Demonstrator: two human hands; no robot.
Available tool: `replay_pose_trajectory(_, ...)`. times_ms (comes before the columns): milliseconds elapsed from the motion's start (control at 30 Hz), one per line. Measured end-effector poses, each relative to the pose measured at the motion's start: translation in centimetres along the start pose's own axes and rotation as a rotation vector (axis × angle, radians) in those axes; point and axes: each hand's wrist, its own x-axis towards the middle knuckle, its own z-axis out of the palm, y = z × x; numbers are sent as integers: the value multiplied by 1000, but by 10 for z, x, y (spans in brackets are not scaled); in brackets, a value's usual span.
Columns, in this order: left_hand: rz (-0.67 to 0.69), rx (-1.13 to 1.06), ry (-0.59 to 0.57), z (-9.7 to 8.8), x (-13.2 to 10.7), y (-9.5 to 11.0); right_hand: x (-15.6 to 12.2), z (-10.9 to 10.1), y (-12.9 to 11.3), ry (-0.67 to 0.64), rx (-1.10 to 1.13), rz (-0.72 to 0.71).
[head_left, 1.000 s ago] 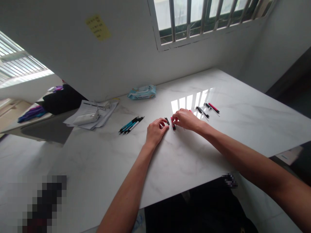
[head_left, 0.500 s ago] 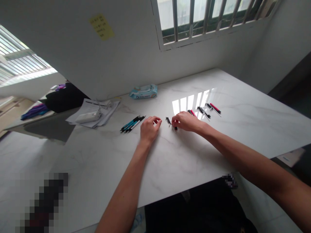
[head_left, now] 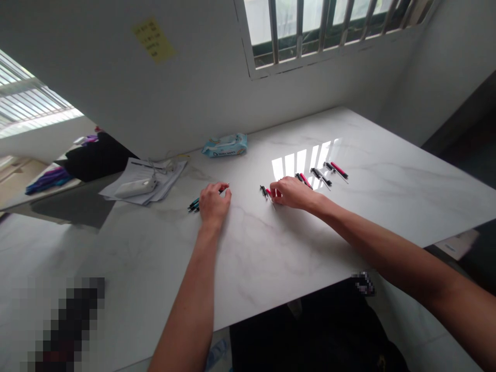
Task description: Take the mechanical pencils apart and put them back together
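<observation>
My left hand [head_left: 214, 204] is curled over a small bundle of teal and black pens [head_left: 194, 205], with its fingers closed about a pen whose tip shows past the fingertips. Most of the bundle is hidden under this hand. To the right, my right hand [head_left: 290, 191] pinches a pink pen barrel [head_left: 268, 191] low over the table. Beside it lie a black pen part [head_left: 264, 190] and a thin refill [head_left: 272, 201]. Farther right are sets of taken-apart pens: a pink and black set [head_left: 304, 179], a black set [head_left: 321, 176] and another pink barrel [head_left: 339, 169].
A blue wipes pack [head_left: 225, 145] lies by the wall. Papers [head_left: 166, 188] with a white device [head_left: 136, 187] on them are at the left, next to a partition. The marble-patterned table [head_left: 263, 268] has its front edge near my lap.
My left hand has moved left, from beside the pens onto them. A pink barrel now shows at my right fingertips, beside the black pen part. The view has shifted slightly.
</observation>
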Motion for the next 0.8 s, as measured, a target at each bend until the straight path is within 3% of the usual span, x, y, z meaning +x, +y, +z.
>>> replay_pose_trajectory(267, -44, 44, -51, 3, 1, -11, 2, 5, 1, 27, 10, 76)
replay_pose_trajectory(433, -59, 64, -3, 0, 1, -13, 5, 10, 3, 30, 25, 45)
replay_pose_trajectory(800, -94, 124, -89, -5, -2, -10, 5, 12, 3, 81, 141, -2)
